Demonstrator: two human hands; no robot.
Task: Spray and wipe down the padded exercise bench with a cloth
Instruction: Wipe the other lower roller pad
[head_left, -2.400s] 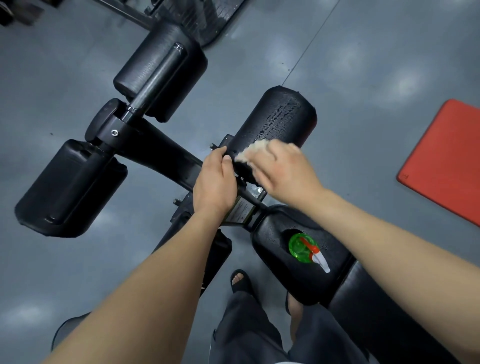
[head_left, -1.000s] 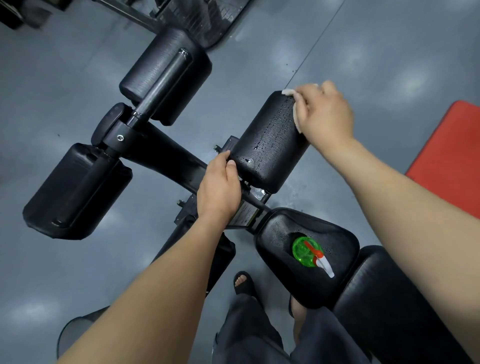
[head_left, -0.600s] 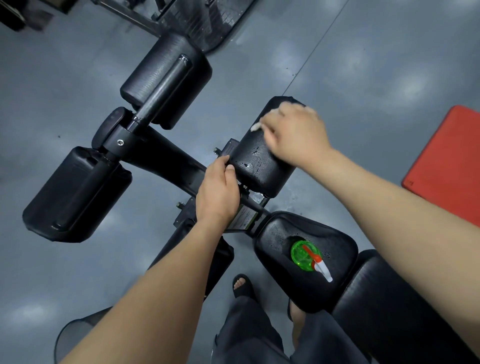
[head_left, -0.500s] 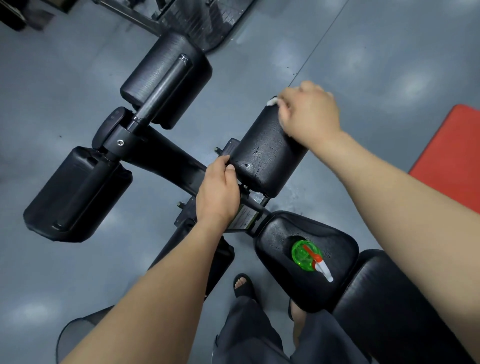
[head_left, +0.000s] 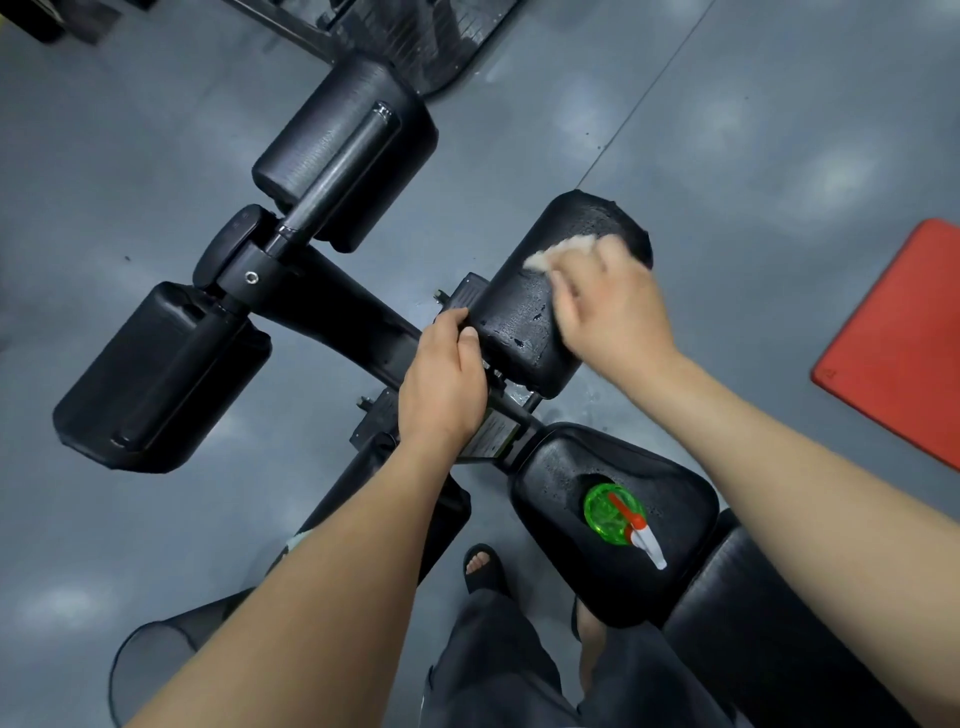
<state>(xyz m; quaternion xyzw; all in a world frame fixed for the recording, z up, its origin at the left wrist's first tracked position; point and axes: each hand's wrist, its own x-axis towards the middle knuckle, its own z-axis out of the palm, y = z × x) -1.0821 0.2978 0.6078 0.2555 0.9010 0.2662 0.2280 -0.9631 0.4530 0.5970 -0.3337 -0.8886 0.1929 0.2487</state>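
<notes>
Bin (head_left: 148, 665): mesh, well to the left of the left forearm and nearer the person. It is cut off by the bottom edge and partly covered by the forearm.

Left roller (head_left: 156, 374) and far roller (head_left: 337, 150): both lie well left of and beyond the left-hand fingers, joined by the frame (head_left: 332, 301). Their undersides are hidden.

Left hand (head_left: 441, 384): its fingers are curled round the frame and the thumb tip touches the near edge of the pad (head_left: 524, 317). The fingertips are hidden under the frame.

Pad: black and beaded with droplets. It runs from the left thumb to beyond the right fingertips. Its right flank is covered by the right hand (head_left: 610, 312).

Cloth (head_left: 558, 252): pale, and only a small part protrudes past the right fingertips. The rest is hidden beneath the hand.

Right hand: its fingers are curled over the cloth and hold it on the pad's top. Motion blur obscures the fingertips.

Bottle (head_left: 615, 514): green with a white nozzle, standing on the seat (head_left: 550, 483), on the wrist side of both hands. Its cap hides most of the body.

Mat (head_left: 904, 338): red, well right of the right hand and cut off at the right edge.
</notes>
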